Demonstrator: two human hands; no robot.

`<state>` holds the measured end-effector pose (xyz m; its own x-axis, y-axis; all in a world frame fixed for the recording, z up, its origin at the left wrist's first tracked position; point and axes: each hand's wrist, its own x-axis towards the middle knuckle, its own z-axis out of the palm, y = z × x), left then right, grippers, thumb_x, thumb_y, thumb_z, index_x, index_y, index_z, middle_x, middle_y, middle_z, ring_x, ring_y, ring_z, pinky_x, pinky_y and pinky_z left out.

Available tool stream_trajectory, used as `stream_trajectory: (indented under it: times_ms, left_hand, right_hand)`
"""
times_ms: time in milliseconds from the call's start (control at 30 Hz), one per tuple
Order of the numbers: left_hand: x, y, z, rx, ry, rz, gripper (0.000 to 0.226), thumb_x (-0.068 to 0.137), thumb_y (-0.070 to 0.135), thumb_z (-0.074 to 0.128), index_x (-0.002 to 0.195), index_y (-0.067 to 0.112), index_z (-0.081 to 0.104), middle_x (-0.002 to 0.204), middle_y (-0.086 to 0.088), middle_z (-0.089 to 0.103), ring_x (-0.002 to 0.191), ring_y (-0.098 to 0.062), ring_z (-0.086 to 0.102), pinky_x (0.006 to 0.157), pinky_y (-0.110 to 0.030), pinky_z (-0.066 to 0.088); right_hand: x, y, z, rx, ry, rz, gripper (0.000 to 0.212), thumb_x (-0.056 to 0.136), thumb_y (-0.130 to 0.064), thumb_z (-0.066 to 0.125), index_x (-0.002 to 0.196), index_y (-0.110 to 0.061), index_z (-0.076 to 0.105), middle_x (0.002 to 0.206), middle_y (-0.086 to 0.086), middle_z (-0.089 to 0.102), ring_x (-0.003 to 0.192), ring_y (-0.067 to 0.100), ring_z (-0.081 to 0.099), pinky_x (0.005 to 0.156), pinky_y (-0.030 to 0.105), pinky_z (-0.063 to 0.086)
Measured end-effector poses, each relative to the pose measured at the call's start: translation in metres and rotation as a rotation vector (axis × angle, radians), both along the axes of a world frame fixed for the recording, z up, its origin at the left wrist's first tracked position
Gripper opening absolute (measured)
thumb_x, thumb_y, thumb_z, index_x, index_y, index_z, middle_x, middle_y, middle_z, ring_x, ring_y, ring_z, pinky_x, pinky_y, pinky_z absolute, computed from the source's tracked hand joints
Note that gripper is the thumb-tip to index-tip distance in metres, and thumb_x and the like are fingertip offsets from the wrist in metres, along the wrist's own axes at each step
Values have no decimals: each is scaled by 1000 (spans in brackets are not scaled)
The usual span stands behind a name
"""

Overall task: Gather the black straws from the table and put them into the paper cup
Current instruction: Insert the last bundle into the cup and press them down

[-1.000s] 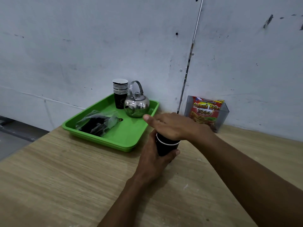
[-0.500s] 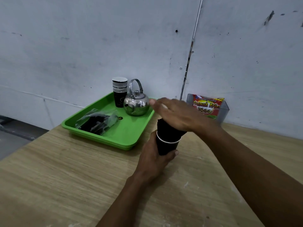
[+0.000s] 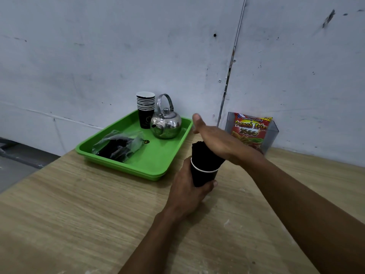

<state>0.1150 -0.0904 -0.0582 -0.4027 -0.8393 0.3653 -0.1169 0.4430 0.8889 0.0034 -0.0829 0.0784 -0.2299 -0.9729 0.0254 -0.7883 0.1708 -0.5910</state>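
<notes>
Left hand (image 3: 188,191) wrapped around the lower body of the paper cup (image 3: 203,176), thumb tip visible at the right side near the base: a closed grip on the cup, holding it roughly upright, leaning slightly toward the left. Cannot tell whether the cup base rests on the tabletop (image 3: 83,214) or is raised just above it. Right hand (image 3: 216,138) laid flat, fingers straight, palm pressing down on the top ends of the black straws (image 3: 206,155): an open grip, no fingers curled around anything. Straws packed as one dense bundle, standing in the cup and projecting well above the white rim. Task status, judged from this view: gathering appears complete, with no loose straws visible on the bare tabletop; insertion largely done, with seating and levelling of the bundle under the palm as the likely step in hand. Remaining work: probably release of both hands and confirmation that the cup stands unaided. Risk: a tall, tightly packed bundle could tip a light cup on release. Further out, to the left of the cup: green tray (image 3: 162,167) carrying a clear plastic bag (image 3: 118,146) of dark items, contents not identifiable, a stack of cups (image 3: 145,109) and a steel kettle (image 3: 166,124). Behind the right hand, against the wall: snack packet (image 3: 250,128) in a clear holder.
</notes>
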Motion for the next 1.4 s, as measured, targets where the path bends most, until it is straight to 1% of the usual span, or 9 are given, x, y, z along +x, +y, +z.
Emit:
stream_trajectory:
  times_ms: [100, 200, 433, 600, 833, 1067, 1167, 1300, 1400]
  left_hand:
    - [0, 0, 0, 0, 4, -1, 68, 66, 43, 81, 125, 35, 49, 111, 23, 66, 102, 8, 61, 82, -21, 53]
    - [0, 0, 0, 6, 13, -8, 65, 66, 43, 82, 122, 35, 50, 109, 22, 67, 100, 7, 62, 82, -26, 55]
    - [1, 0, -1, 7, 37, -15, 62, 68, 42, 82, 121, 39, 50, 109, 24, 68, 100, 6, 63, 84, -33, 57]
    - [1, 0, 0, 4, 37, -9, 64, 67, 41, 83, 121, 38, 49, 108, 25, 67, 100, 8, 62, 81, -27, 56]
    - [5, 2, 0, 7, 21, 17, 66, 62, 35, 85, 115, 33, 46, 103, 21, 65, 96, 12, 60, 71, -8, 49]
    - [7, 3, 1, -5, -38, 41, 69, 62, 29, 89, 117, 31, 48, 101, 20, 65, 93, 16, 59, 69, -5, 47]
    - [6, 4, 2, -3, -65, 76, 70, 61, 27, 91, 119, 24, 51, 99, 19, 63, 89, 22, 57, 67, -1, 43]
    - [3, 4, 7, -10, -116, 119, 75, 60, 27, 92, 123, 20, 53, 104, 15, 61, 90, 3, 60, 71, -1, 43]
    - [-3, 1, 10, -23, -146, 167, 73, 60, 26, 90, 123, 17, 54, 112, 1, 65, 102, -16, 62, 84, -27, 53]
  right_hand:
    - [-1, 0, 2, -67, 58, -47, 102, 74, -87, -3, 137, -31, 54, 151, 11, 42, 141, 31, 32, 95, 40, 27]
    - [3, 3, -11, 81, 182, 55, 96, 78, -84, 0, 143, -30, 47, 152, 8, 42, 140, 30, 36, 104, 43, 31]
    - [6, 1, -15, -67, 282, 95, 101, 75, -87, 0, 132, -27, 58, 138, 7, 57, 126, 28, 52, 100, 47, 41]
    - [5, 5, -12, -173, 176, 99, 94, 77, -86, 4, 124, -30, 63, 127, 7, 64, 119, 29, 57, 95, 46, 44]
    - [2, 10, -17, -106, 157, 111, 106, 71, -89, -1, 148, -27, 38, 155, 2, 39, 143, 22, 33, 112, 57, 25]
    - [-5, 24, -22, -177, 67, 110, 100, 70, -88, -4, 135, -29, 43, 157, 4, 33, 150, 23, 14, 117, 60, 6]
    - [-18, 35, -14, -255, -21, 66, 93, 78, -85, 4, 151, -33, 27, 162, -5, 23, 151, 16, 6, 119, 54, 6]
    - [-43, 55, -16, -270, -81, 60, 82, 86, -77, 13, 149, -30, 35, 155, -5, 37, 131, 3, 32, 102, 28, 21]
    - [-59, 72, -26, -286, -145, 15, 81, 84, -76, 18, 144, -28, 44, 148, -7, 46, 118, -3, 35, 92, 18, 23]
